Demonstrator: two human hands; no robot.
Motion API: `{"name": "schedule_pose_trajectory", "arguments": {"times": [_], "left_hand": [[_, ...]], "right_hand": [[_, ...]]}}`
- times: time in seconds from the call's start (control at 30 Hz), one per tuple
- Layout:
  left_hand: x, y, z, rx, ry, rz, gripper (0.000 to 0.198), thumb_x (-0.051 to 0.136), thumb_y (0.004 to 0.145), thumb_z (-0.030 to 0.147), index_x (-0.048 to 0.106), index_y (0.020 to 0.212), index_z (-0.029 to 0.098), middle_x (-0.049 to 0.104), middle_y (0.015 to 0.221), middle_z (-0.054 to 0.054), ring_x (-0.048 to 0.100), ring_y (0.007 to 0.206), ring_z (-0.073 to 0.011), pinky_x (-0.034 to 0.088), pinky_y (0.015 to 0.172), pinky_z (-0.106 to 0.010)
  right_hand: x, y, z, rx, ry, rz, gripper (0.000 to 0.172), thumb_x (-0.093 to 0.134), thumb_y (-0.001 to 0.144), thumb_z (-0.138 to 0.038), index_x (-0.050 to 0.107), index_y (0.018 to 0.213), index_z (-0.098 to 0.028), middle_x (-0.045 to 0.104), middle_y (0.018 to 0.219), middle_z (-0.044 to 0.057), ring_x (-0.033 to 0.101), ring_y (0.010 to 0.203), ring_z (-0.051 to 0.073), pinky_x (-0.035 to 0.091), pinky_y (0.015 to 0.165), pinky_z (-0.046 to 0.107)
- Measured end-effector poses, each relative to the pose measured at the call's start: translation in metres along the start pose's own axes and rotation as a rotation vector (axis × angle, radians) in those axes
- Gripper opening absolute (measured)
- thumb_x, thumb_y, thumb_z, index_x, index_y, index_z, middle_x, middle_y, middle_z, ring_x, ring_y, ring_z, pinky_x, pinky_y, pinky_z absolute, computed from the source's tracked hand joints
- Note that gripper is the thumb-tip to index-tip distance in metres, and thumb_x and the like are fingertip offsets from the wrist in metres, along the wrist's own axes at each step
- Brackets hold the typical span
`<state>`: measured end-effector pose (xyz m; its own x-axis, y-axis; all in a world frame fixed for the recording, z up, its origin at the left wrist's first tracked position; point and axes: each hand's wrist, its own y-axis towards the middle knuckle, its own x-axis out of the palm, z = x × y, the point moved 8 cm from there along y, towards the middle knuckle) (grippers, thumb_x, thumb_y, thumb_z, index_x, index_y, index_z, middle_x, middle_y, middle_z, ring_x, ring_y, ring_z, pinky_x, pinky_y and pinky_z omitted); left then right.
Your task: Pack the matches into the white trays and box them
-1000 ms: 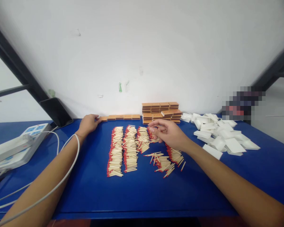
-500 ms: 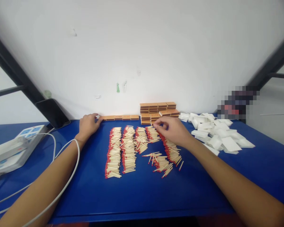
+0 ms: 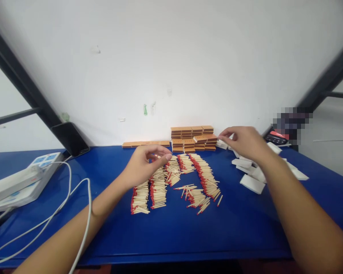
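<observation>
My left hand hovers over the left columns of red-headed matches, covering their upper parts. Its thumb and fingers curve apart, and nothing shows between them. To the right, my right hand is above the heap of white matchbox trays and hides part of it. Its thumb and index finger point left, slightly apart, with no held thing visible. Beside those fingertips stand stacked orange matchboxes. A low row of orange matchboxes lies along the wall. A looser bunch of matches lies nearer.
At left a white power strip rests on a white box, and a white cable loops over my left forearm. A black phone leans at the back left. The blue table meets the white wall.
My left hand has left the end of the matchbox row and moved right and nearer, over the matches. My right hand has moved right from the matchbox stack to the white trays.
</observation>
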<state>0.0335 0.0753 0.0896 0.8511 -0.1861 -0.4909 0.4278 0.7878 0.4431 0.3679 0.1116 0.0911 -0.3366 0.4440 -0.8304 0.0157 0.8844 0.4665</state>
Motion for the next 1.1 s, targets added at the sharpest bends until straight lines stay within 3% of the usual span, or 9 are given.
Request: {"name": "schedule_pose_trajectory", "arguments": {"times": [0.1,0.27,0.37,0.53,0.73,0.83,0.93,1.0,1.1], "left_hand": [[0.001,-0.001,-0.002,0.006,0.006,0.037,0.022,0.073,0.095,0.042,0.080,0.092,0.021,0.082,0.094,-0.007,0.074,0.083,-0.0185,0.060,0.076,-0.032],[-0.039,-0.003,-0.034,0.060,0.247,0.275,0.023,0.072,0.095,0.039,0.079,0.097,0.018,0.082,0.093,-0.008,0.074,0.080,-0.0185,0.060,0.075,-0.033],[-0.043,-0.005,-0.039,0.164,0.472,0.251,0.021,0.064,0.100,0.035,0.077,0.101,0.018,0.081,0.092,-0.007,0.073,0.077,-0.0185,0.058,0.074,-0.033],[-0.032,-0.009,-0.038,0.250,0.578,0.164,0.019,0.063,0.099,0.033,0.075,0.104,0.020,0.078,0.092,-0.008,0.070,0.088,-0.0236,0.054,0.084,-0.039],[-0.023,-0.012,-0.029,0.320,0.636,0.117,0.021,0.058,0.102,0.031,0.073,0.108,0.019,0.078,0.096,-0.009,0.070,0.091,-0.0247,0.052,0.085,-0.040],[-0.020,-0.013,-0.023,0.345,0.649,0.110,0.021,0.057,0.104,0.031,0.073,0.110,0.018,0.078,0.097,-0.009,0.070,0.090,-0.0242,0.053,0.084,-0.039],[-0.015,-0.015,-0.016,0.341,0.600,0.101,0.021,0.057,0.104,0.031,0.074,0.109,0.019,0.079,0.099,-0.009,0.070,0.092,-0.0235,0.054,0.086,-0.039],[-0.010,-0.017,-0.011,0.331,0.561,0.100,0.020,0.058,0.104,0.032,0.074,0.108,0.020,0.078,0.098,-0.008,0.070,0.092,-0.0228,0.054,0.086,-0.039],[-0.001,-0.020,-0.004,0.345,0.553,0.087,0.028,0.063,0.104,0.039,0.071,0.122,0.019,0.077,0.107,-0.010,0.070,0.101,-0.0248,0.055,0.091,-0.040]], "right_hand": [[-0.017,-0.001,0.040,0.177,-0.155,-0.059,0.013,0.072,0.089,-0.032,0.079,0.087,-0.021,0.080,0.091,0.012,0.065,0.075,0.023,0.042,0.070,0.035],[-0.015,-0.003,0.089,0.401,-0.293,-0.193,0.021,0.077,0.084,-0.037,0.076,0.072,-0.020,0.075,0.075,0.013,0.061,0.066,0.024,0.039,0.063,0.036],[0.003,-0.002,0.091,0.420,-0.297,-0.250,0.024,0.080,0.081,-0.043,0.077,0.071,-0.021,0.074,0.074,0.011,0.060,0.064,0.023,0.039,0.063,0.036],[0.029,-0.004,0.082,0.435,-0.339,-0.305,0.020,0.083,0.078,-0.040,0.079,0.074,-0.020,0.074,0.083,0.017,0.060,0.068,0.026,0.039,0.064,0.039],[0.025,-0.006,0.071,0.396,-0.341,-0.291,0.015,0.079,0.084,-0.031,0.074,0.077,-0.019,0.075,0.086,0.017,0.062,0.074,0.026,0.038,0.065,0.037],[0.011,-0.003,0.055,0.297,-0.308,-0.239,0.013,0.074,0.091,-0.033,0.072,0.086,-0.021,0.077,0.095,0.012,0.063,0.081,0.025,0.039,0.068,0.036],[-0.002,-0.004,0.017,0.123,-0.248,-0.089,0.013,0.066,0.096,-0.035,0.069,0.096,-0.022,0.074,0.101,0.009,0.063,0.084,0.023,0.041,0.073,0.035],[-0.007,-0.013,-0.028,-0.102,-0.138,0.079,0.019,0.063,0.098,-0.039,0.068,0.094,-0.021,0.070,0.097,0.011,0.062,0.078,0.023,0.043,0.073,0.037],[0.015,-0.041,-0.101,-0.450,-0.005,0.028,0.020,0.049,0.105,-0.031,0.066,0.097,-0.022,0.068,0.101,0.011,0.064,0.083,0.023,0.048,0.074,0.036]]}}
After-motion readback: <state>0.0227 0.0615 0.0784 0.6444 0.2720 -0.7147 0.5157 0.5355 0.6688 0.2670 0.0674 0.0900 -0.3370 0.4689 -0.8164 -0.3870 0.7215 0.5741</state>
